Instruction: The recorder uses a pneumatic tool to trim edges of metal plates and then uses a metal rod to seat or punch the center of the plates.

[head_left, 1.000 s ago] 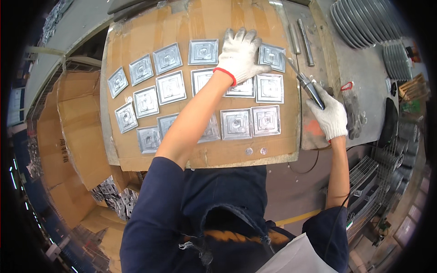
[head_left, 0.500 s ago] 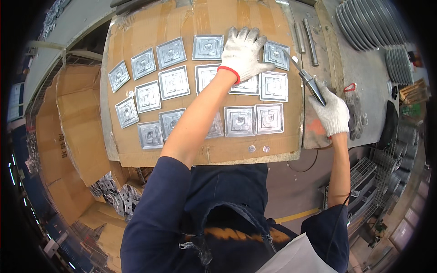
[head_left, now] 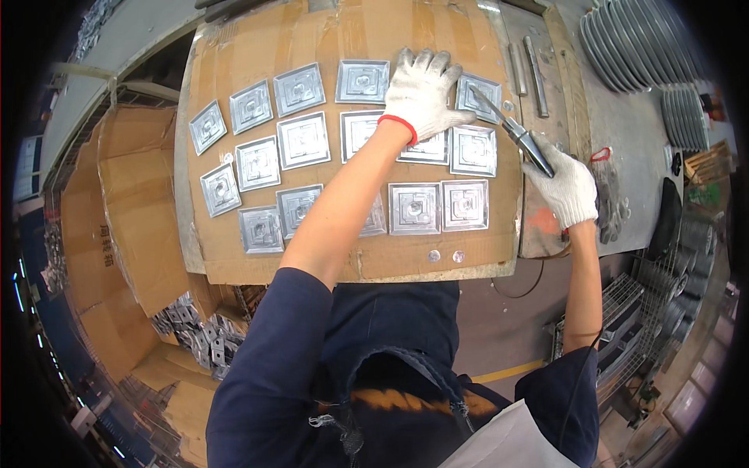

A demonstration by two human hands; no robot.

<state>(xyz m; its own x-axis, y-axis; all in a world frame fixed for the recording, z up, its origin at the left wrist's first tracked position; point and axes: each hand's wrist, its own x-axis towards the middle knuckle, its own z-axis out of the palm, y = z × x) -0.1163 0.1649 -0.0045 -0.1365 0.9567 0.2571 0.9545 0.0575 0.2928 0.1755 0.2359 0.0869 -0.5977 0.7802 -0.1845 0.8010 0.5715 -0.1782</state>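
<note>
Square silver metal plates with stepped relief lie in uneven rows on a cardboard-covered table (head_left: pixel 351 261). My left hand (head_left: pixel 421 95), in a white knit glove with a red cuff, rests among the upper plates with its fingers spread. Its thumb reaches toward the upper right plate (head_left: pixel 488 92), and it partly hides the plates under it. In my gloved right hand (head_left: pixel 563 183) is a narrow-bladed hand tool (head_left: pixel 518 134) with a dark handle. The blade's tip lies over that upper right plate. My left forearm covers part of the lower row.
Two small round discs (head_left: pixel 446 256) lie near the table's front edge. Metal bars (head_left: pixel 536 76), a spare pair of gloves (head_left: pixel 610 187) and stacked round metal pieces (head_left: pixel 636 43) are to the right. At left stands a large cardboard box (head_left: pixel 144 210), with metal parts (head_left: pixel 203 335) below.
The tool's tip has shifted left, farther over the upper right plate. My left hand stays spread in nearly the same place, while the whole view has shifted slightly.
</note>
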